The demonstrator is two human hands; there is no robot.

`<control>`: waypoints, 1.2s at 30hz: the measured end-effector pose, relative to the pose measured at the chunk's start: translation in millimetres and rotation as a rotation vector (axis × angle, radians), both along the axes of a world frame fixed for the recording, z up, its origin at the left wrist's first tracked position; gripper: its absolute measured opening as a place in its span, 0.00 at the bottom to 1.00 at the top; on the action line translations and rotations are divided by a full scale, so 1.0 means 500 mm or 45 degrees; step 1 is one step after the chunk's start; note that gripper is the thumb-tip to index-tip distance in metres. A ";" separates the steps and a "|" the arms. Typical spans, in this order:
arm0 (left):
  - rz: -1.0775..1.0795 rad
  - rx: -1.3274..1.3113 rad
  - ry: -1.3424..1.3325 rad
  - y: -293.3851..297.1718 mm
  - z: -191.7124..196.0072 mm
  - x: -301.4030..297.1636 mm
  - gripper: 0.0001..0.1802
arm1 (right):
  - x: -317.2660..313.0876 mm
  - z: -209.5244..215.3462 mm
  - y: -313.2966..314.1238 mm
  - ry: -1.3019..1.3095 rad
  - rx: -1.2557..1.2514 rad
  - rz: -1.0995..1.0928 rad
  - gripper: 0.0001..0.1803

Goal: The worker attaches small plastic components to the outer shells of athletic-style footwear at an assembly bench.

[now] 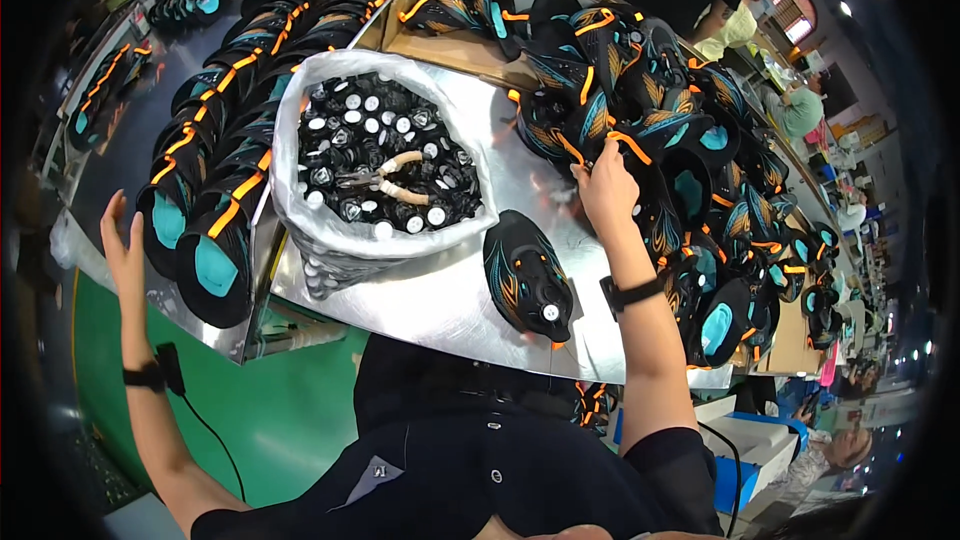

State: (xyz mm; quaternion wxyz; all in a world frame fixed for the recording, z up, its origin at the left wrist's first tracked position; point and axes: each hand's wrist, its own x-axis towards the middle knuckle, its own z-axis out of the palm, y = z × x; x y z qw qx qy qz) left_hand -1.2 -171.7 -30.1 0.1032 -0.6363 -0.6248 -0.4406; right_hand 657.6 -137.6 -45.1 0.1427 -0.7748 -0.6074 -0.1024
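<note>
My left hand [122,250] is open, its fingers apart, beside the near end of a row of black shoe uppers [222,265] with teal insides and orange pull tabs. My right hand [608,195] reaches into the heap on the right, fingers closed at the orange tab of a shoe upper [560,130]; the exact grip is partly hidden. Between my arms, one black, teal and orange shoe upper [515,265] lies on the metal table, a white round cap at its near end. Left of it stands a white plastic bag [350,250] of black parts with white round caps.
Pliers [385,180] with tan-wrapped handles lie on top of the parts in the bag. Shoe uppers heap up across the table's right side [700,230], beside a cardboard box wall [460,52]. Other people [800,110] are at the far right. Green floor [300,390] shows below the table.
</note>
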 end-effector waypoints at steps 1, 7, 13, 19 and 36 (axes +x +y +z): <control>-0.114 -0.085 -0.113 -0.043 0.042 0.095 0.19 | 0.007 -0.007 0.019 0.055 -0.022 -0.039 0.29; -1.274 -0.293 0.186 -0.212 0.070 0.624 0.17 | 0.032 0.010 -0.037 0.279 0.414 0.237 0.19; -1.590 -0.339 0.642 -0.147 -0.046 0.902 0.20 | 0.071 0.059 -0.261 0.564 0.343 0.516 0.19; -1.650 -0.627 0.056 -0.168 -0.048 0.871 0.22 | 0.080 0.065 -0.423 0.325 0.109 0.529 0.22; -1.499 -1.480 -1.604 -0.208 0.030 0.814 0.11 | -0.088 0.079 -0.387 1.199 -0.054 0.849 0.27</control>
